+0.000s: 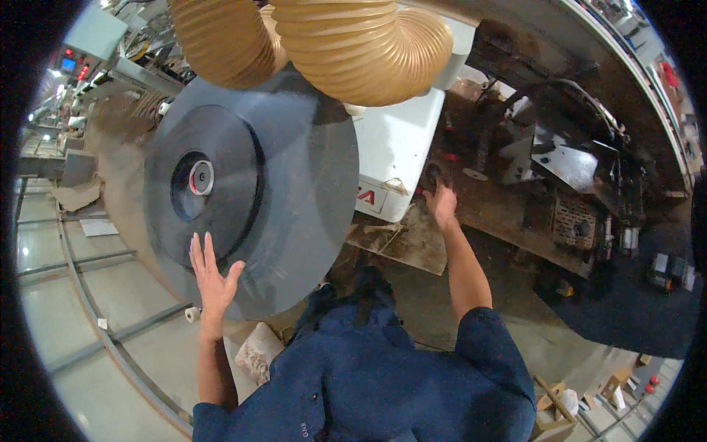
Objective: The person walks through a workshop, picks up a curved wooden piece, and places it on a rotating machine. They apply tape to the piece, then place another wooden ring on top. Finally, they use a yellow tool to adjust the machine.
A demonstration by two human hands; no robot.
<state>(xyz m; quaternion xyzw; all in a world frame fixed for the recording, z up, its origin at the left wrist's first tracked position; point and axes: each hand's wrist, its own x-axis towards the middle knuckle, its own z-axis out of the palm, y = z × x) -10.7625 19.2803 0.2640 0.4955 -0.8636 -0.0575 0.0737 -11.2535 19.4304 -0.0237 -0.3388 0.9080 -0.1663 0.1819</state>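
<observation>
My left hand (210, 276) is spread wide and flat, fingers on the near rim of the big grey disc (250, 191), which stands tilted at left. My right hand (442, 202), further right, reaches a dark knob (433, 175) on the machine; grip unclear. Disc looks seated on its hub (200, 177); fastening probably left. Tan ducts (353, 44) hang far above.

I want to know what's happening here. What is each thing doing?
Disc: tilted, left hand flat on it.
Left hand: open, fingers spread.
Right hand: on a dark knob; grip hidden.
Hoses: bent above the disc.
Red lamps: lit.
</observation>
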